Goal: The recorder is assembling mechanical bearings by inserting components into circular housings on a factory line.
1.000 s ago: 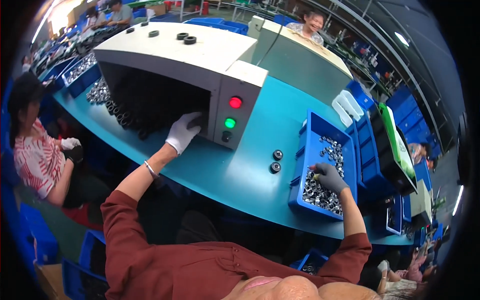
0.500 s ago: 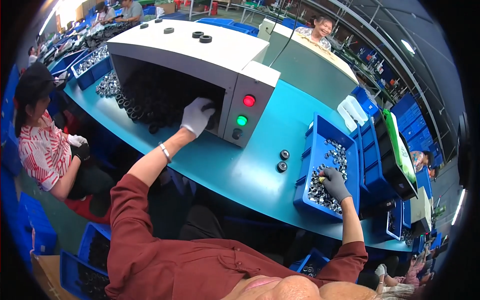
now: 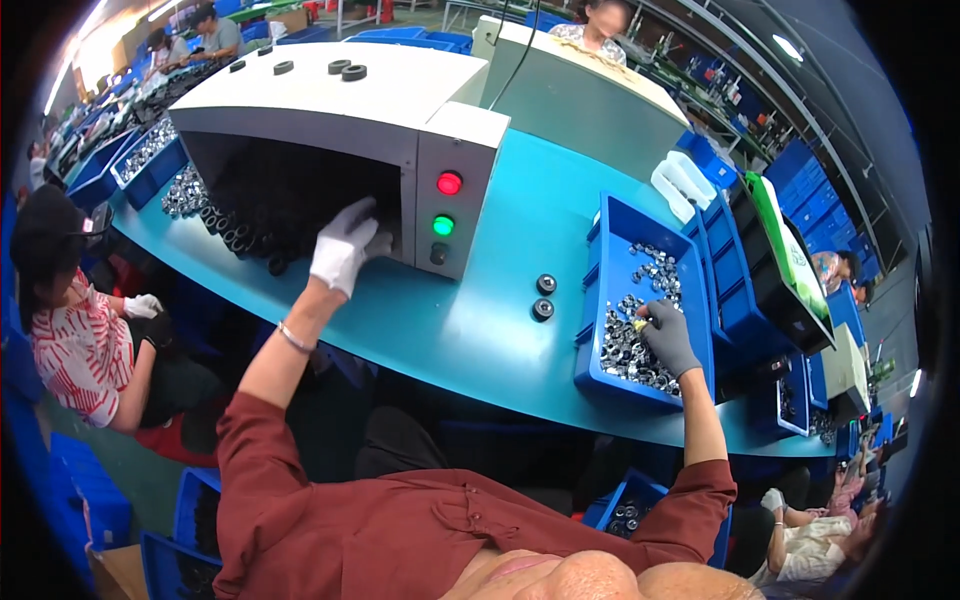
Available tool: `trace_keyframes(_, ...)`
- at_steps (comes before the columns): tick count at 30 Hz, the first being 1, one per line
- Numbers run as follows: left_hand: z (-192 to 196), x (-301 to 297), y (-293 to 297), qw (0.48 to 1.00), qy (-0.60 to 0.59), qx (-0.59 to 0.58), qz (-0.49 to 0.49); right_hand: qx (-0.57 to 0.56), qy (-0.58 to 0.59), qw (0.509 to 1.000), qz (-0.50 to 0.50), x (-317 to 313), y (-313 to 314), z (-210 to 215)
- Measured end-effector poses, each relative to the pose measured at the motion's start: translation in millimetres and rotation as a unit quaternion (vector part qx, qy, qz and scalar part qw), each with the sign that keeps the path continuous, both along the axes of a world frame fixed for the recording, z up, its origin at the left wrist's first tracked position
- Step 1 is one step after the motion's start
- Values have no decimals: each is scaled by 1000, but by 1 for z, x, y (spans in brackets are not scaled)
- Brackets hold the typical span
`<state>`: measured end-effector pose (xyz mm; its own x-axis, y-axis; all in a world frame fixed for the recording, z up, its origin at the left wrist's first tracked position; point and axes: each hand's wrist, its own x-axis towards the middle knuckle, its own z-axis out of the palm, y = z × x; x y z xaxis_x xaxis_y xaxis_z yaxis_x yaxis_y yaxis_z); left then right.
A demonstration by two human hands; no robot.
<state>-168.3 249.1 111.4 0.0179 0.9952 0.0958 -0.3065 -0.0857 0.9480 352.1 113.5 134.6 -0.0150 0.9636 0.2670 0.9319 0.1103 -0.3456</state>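
My left hand (image 3: 345, 250), in a white glove, is at the right part of the opening of a white box-shaped machine (image 3: 330, 85). Its fingers are apart, and I see nothing held between them. Dark rings (image 3: 238, 232) are heaped in the shadowed opening and spill out at its left. My right hand (image 3: 670, 338), in a dark grey glove, reaches into a blue bin (image 3: 590, 345) over small shiny metal parts (image 3: 628, 352). Its fingers are bent together, with a bit of yellow at the tips; what they hold is too small to make out. Two black round pieces with metal centres (image 3: 543, 297) lie on the teal table.
A red light (image 3: 449, 183) and a green light (image 3: 443, 226) glow on the machine's side panel. Several black rings (image 3: 354, 73) lie on its top. A white plastic basket (image 3: 684, 185) and stacked blue bins (image 3: 735, 260) stand at right. A co-worker (image 3: 90, 330) sits at left.
My left hand has come back from deeper in the opening, and its fingers have spread. The right hand stays over the metal parts. The whole view has shifted slightly.
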Motion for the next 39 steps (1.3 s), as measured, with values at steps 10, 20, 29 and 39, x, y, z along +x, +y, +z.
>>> trace_keyframes(10, -19, 59, -103, 907, -305, -52, -287, 110, 554, 704, 431, -168, -113, 105)
trace_keyframes(20, -13, 119, -125, 855, -357, -93, -363, 65, 537, 556, 631, -225, -142, 127)
trace_keyframes(29, -12, 136, -141, 857, -334, -84, -384, -78, 543, 557, 623, -205, -156, 102)
trace_keyframes(39, -14, 151, -159, 841, -365, -98, -387, -99, 515, 558, 643, -211, -148, 83)
